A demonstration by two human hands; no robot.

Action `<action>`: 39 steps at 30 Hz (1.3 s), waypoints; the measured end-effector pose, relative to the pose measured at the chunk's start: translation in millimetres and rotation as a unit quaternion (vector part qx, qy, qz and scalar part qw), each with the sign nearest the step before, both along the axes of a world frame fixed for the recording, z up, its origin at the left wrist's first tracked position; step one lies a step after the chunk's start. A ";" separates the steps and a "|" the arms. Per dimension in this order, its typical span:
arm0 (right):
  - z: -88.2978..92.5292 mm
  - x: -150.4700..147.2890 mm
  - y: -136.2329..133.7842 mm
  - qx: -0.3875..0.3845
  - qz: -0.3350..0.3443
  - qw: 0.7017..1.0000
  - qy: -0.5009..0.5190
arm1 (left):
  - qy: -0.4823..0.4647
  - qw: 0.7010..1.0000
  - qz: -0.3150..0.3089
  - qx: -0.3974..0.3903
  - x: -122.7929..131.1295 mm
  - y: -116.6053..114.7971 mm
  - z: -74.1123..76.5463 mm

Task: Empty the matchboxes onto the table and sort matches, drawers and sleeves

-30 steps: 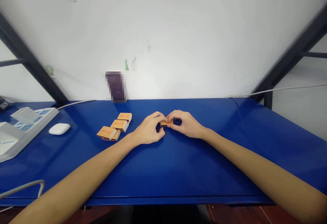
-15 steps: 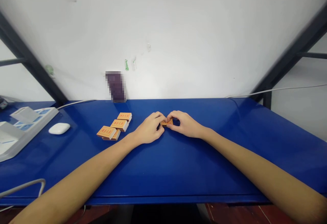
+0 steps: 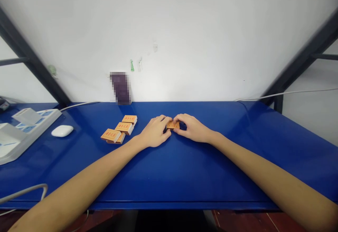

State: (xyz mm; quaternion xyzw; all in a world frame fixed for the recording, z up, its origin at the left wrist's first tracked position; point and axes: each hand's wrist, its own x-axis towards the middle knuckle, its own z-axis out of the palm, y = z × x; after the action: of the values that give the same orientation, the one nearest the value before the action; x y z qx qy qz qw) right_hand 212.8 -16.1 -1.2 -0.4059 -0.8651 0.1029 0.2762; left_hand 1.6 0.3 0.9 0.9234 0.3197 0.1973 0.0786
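Between my two hands a small orange matchbox (image 3: 173,124) with red lettering lies on the blue table (image 3: 169,175). My left hand (image 3: 157,131) closes on its left end with thumb and fingers. At the right end, my right hand (image 3: 192,128) pinches it the same way. Fingertips cover both ends of the box. To the left of my left hand sits a loose pile of several like matchboxes (image 3: 124,127), some resting partly on others, with white sides showing.
A white earphone case (image 3: 62,130) lies left of the pile. Beyond it is a white power strip (image 3: 44,122) with plugs in it. A blurred dark purple object (image 3: 123,89) stands against the wall. Cables (image 3: 81,105) run along the back edge, and dark metal posts (image 3: 280,80) rise at both sides.
More of the matchbox's top shows between my hands, as the fingertips have drawn apart slightly. The view has shifted a little; the pile stays as it was.
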 end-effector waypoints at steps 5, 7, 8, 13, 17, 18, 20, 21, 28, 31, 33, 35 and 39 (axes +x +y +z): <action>0.4 0.4 -0.6 -0.005 0.000 1.000 -0.003 | 0.001 1.000 -0.003 0.003 -0.8 0.5 -0.8; 0.1 0.8 -0.6 -0.003 -0.001 1.000 -0.004 | 0.003 1.000 0.000 0.004 -1.0 0.7 -1.1; -0.1 1.0 -0.4 -0.003 -0.001 1.000 -0.005 | 0.006 1.000 0.000 0.004 -1.1 0.7 -0.9; -1.0 2.3 1.0 -0.002 0.001 1.000 -0.010 | 0.012 1.000 -0.004 -0.002 -1.4 -1.1 2.0; -2.9 3.6 1.9 0.003 0.005 1.000 -0.005 | 0.013 1.000 0.000 -0.005 -1.9 -2.7 3.7; -3.5 3.8 2.0 0.002 0.004 1.000 -0.001 | 0.013 1.000 0.001 -0.004 -2.0 -2.8 3.6; -4.8 4.0 2.0 -0.001 -0.008 1.000 0.006 | 0.012 1.000 0.001 -0.001 -2.2 -2.4 2.5; -5.3 3.9 2.0 0.002 -0.018 1.000 0.008 | 0.011 1.000 0.001 0.000 -2.3 -2.0 1.6; -7.5 3.4 3.1 0.024 -0.059 0.998 0.009 | 0.000 1.000 0.005 0.002 -2.0 1.9 -3.9; -8.3 3.9 4.2 0.033 -0.049 0.998 0.008 | -0.006 1.000 0.003 -0.001 -1.8 2.6 -4.6; -8.8 4.2 4.7 0.031 -0.043 0.999 0.011 | -0.010 1.000 0.002 -0.002 -1.8 2.4 -4.4; -9.2 4.2 5.1 0.027 -0.039 0.999 0.009 | -0.012 1.000 0.003 -0.002 -1.9 2.0 -3.6; -9.6 3.5 5.7 0.028 -0.034 0.999 0.006 | -0.018 1.000 0.004 -0.004 -2.4 1.1 -1.1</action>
State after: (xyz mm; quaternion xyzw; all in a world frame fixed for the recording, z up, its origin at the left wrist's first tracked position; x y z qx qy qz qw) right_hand 216.4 -10.5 -10.9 -0.4265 -0.8517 0.0719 0.2958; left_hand -0.8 1.4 -0.2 0.9183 0.3225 0.2126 0.0868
